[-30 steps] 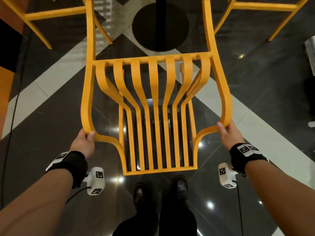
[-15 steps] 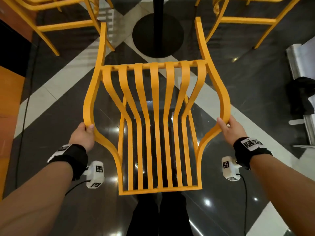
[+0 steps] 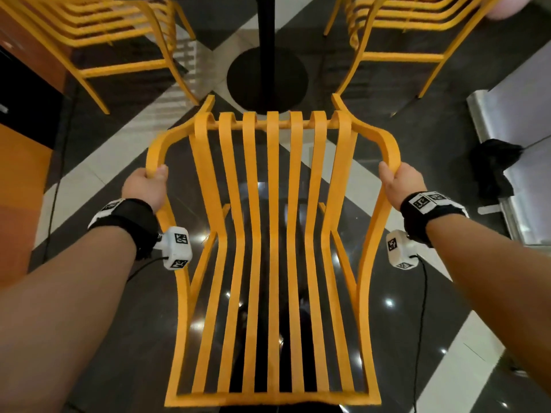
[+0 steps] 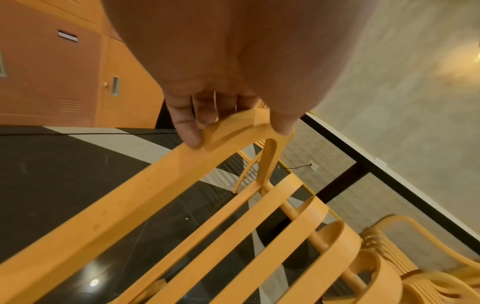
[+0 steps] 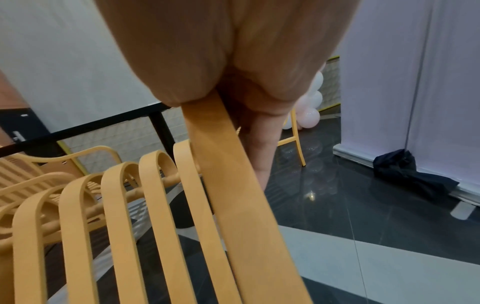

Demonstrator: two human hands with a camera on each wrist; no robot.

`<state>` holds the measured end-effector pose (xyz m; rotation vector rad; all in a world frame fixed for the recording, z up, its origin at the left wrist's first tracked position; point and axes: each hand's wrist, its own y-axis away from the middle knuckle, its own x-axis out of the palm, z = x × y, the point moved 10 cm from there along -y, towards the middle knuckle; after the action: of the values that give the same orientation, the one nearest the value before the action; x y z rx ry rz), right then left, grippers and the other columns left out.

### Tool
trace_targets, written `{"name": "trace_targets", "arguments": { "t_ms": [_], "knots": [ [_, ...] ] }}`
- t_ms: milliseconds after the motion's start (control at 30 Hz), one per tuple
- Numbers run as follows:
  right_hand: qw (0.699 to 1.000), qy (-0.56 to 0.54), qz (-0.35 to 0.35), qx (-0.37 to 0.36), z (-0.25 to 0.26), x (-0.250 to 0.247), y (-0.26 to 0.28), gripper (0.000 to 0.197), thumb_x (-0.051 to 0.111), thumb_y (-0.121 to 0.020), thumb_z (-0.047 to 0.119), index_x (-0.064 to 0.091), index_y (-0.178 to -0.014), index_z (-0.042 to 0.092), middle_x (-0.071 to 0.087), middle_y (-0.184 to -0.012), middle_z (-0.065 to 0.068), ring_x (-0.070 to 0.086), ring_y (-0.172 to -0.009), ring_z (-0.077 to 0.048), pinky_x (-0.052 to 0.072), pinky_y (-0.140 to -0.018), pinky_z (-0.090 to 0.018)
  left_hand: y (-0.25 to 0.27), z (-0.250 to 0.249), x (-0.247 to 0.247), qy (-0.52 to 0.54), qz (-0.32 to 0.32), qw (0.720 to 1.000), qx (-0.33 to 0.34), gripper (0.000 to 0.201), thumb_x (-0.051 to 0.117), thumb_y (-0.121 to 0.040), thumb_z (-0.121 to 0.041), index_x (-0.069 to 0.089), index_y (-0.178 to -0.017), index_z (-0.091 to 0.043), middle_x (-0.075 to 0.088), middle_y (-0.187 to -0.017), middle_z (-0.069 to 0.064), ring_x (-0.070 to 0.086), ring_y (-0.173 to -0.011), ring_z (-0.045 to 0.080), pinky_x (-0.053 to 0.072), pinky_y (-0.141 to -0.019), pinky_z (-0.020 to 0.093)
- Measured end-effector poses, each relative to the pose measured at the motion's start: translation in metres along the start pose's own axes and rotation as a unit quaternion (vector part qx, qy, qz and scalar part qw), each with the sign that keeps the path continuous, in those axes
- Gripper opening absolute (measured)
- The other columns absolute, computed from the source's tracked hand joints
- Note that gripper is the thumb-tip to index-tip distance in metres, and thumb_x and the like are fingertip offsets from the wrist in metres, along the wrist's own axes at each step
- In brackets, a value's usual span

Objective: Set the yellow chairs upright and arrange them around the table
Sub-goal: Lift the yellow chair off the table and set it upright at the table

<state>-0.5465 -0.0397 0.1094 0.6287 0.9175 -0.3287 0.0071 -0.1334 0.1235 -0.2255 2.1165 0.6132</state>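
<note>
A yellow slatted chair (image 3: 272, 234) fills the middle of the head view, its back toward me and its seat toward the table's black round base (image 3: 267, 74). My left hand (image 3: 147, 186) grips the chair's left arm rail. My right hand (image 3: 398, 181) grips the right arm rail. In the left wrist view the fingers (image 4: 187, 125) curl over the rail of the chair (image 4: 155, 185). In the right wrist view my right hand (image 5: 233, 86) wraps the chair rail (image 5: 228, 164).
Two more yellow chairs stand upright, one at the far left (image 3: 98, 31) and one at the far right (image 3: 414, 28) of the table post (image 3: 265, 19). Orange lockers (image 4: 52, 72) line the left. A white panel (image 3: 521, 150) with a dark cloth (image 3: 495, 165) stands right.
The chair has swung up toward me, from tipped forward to upright. Both hands kept their grip and rose with the arm rails. The two far chairs have come into fuller view.
</note>
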Motion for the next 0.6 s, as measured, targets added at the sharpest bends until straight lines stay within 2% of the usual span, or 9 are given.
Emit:
{"name": "trace_targets", "arguments": {
  "t_ms": [67,100,167,200,300,400,467,533,600],
  "knots": [
    [1.000,0.011,-0.008,0.016,-0.002,-0.003,-0.004,0.050,0.041,-0.098,0.047,0.052,-0.088,-0.001,0.055,-0.084,-0.019,0.053,-0.076,-0.036,0.037,-0.066,-0.038,0.012,-0.006,0.005,0.042,-0.010,0.999,0.031,0.042,0.052,-0.094,-0.038,0.054,-0.121,-0.006,0.061,-0.120,0.021,0.056,-0.113,0.041,0.040,-0.087,0.038],
    [1.000,0.015,-0.012,0.023,-0.003,-0.004,-0.006,0.050,0.041,-0.098,0.047,0.051,-0.088,-0.001,0.055,-0.085,-0.019,0.052,-0.077,-0.036,0.037,-0.067,-0.039,0.023,-0.007,0.012,0.053,-0.007,0.997,0.050,0.047,0.054,-0.092,-0.033,0.047,-0.132,-0.009,0.054,-0.134,0.018,0.051,-0.122,0.038,0.040,-0.095,0.038],
    [0.999,0.022,-0.019,0.035,0.000,-0.007,-0.011,0.049,0.040,-0.098,0.047,0.050,-0.088,0.000,0.053,-0.087,-0.020,0.050,-0.078,-0.035,0.037,-0.068,-0.040,0.058,-0.001,0.037,0.065,0.024,0.994,0.082,0.069,0.056,-0.092,-0.025,0.022,-0.152,-0.018,0.023,-0.159,0.011,0.035,-0.140,0.030,0.030,-0.115,0.041],
    [0.999,0.024,-0.018,0.038,0.002,-0.008,-0.015,0.050,0.039,-0.098,0.048,0.050,-0.088,0.000,0.054,-0.088,-0.020,0.050,-0.077,-0.035,0.037,-0.068,-0.040,0.078,0.008,0.054,0.059,0.048,0.994,0.080,0.074,0.056,-0.093,-0.022,0.015,-0.154,-0.024,0.016,-0.161,0.006,0.033,-0.141,0.028,0.030,-0.116,0.043],
    [0.998,0.031,-0.012,0.048,0.012,-0.011,-0.030,0.053,0.038,-0.097,0.049,0.052,-0.086,-0.001,0.056,-0.086,-0.021,0.054,-0.075,-0.037,0.039,-0.065,-0.039,0.138,0.065,0.127,-0.050,0.190,0.980,0.026,0.061,0.054,-0.094,-0.021,0.028,-0.149,-0.025,0.034,-0.154,0.006,0.047,-0.131,0.030,0.041,-0.108,0.045],
    [0.998,0.039,-0.010,0.049,0.022,-0.015,-0.041,0.050,0.037,-0.098,0.048,0.052,-0.090,0.001,0.055,-0.087,-0.018,0.055,-0.077,-0.034,0.038,-0.065,-0.038,0.201,0.143,0.189,-0.212,0.399,0.889,-0.074,0.046,0.045,-0.097,-0.027,0.041,-0.142,-0.014,0.048,-0.144,0.014,0.052,-0.124,0.034,0.045,-0.100,0.042],
    [0.998,0.047,-0.015,0.047,0.028,-0.018,-0.045,0.048,0.036,-0.099,0.047,0.053,-0.093,0.002,0.054,-0.088,-0.017,0.051,-0.076,-0.031,0.036,-0.058,-0.034,0.217,0.170,0.193,-0.295,0.410,0.859,-0.089,0.046,0.043,-0.097,-0.032,0.044,-0.139,-0.014,0.050,-0.141,0.016,0.053,-0.123,0.036,0.047,-0.096,0.043],
    [0.998,0.035,-0.016,0.053,0.031,-0.019,-0.050,0.049,0.037,-0.098,0.048,0.053,-0.086,0.003,0.059,-0.089,-0.018,0.057,-0.074,-0.034,0.041,-0.049,-0.035,0.217,0.174,0.193,-0.320,0.388,0.861,-0.071,0.045,0.043,-0.095,-0.031,0.045,-0.138,-0.017,0.053,-0.139,0.013,0.055,-0.122,0.036,0.049,-0.094,0.043],
    [0.998,0.015,-0.017,0.059,0.033,-0.019,-0.056,0.051,0.037,-0.095,0.050,0.052,-0.072,0.007,0.066,-0.091,-0.019,0.066,-0.078,-0.039,0.057,-0.062,-0.046,0.222,0.171,0.200,-0.350,0.420,0.836,-0.043,0.047,0.042,-0.096,-0.031,0.044,-0.140,-0.016,0.053,-0.141,0.013,0.054,-0.123,0.035,0.048,-0.097,0.043]
  ]
}}
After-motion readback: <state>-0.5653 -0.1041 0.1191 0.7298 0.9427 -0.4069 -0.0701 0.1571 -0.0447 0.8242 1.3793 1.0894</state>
